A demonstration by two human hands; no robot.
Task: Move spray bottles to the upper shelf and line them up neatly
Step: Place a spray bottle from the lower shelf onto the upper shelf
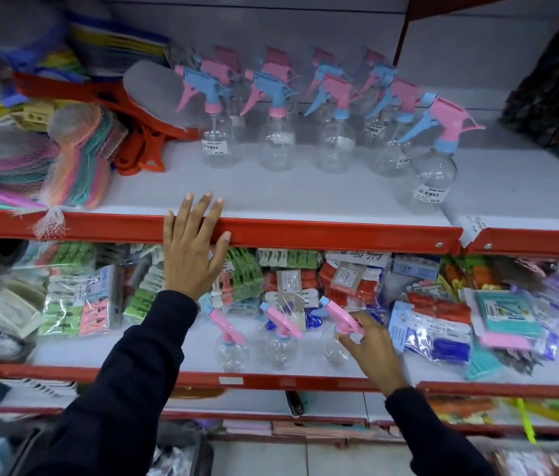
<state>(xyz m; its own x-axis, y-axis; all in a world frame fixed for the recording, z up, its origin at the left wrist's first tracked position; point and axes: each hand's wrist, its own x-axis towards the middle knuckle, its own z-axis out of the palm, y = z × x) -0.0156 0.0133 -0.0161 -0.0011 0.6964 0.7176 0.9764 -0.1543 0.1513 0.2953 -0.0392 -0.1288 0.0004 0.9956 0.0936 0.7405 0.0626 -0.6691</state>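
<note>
Right hand (371,352) at the lower shelf (168,355), fingers (362,319) curling onto the pink trigger head of the rightmost spray bottle (335,338); thumb and forefinger look closed around the head, though contact under the palm is hidden. Two more bottles stand just left of those fingers: middle bottle (280,345), left bottle (231,348). Left hand (190,252) flat and empty, fingers spread over the red lip of the upper shelf (340,231), apparently bracing. Above and right of those spread fingers, a row of bottles already up top (305,132), heads mixed blue and pink, mostly aligned; the end bottle (432,176) stands forward of the row and nearer the shelf edge. Judgement: step in hand is the pick from below. Best done by gripping at the neck under the trigger, not the lever, lifting straight up clear of the packets (443,324) to the right, then setting it on bare shelf beside the end bottle, nozzle facing as the others do. Empty clear bottles probably light and tippy; set base flat before letting go.
</note>
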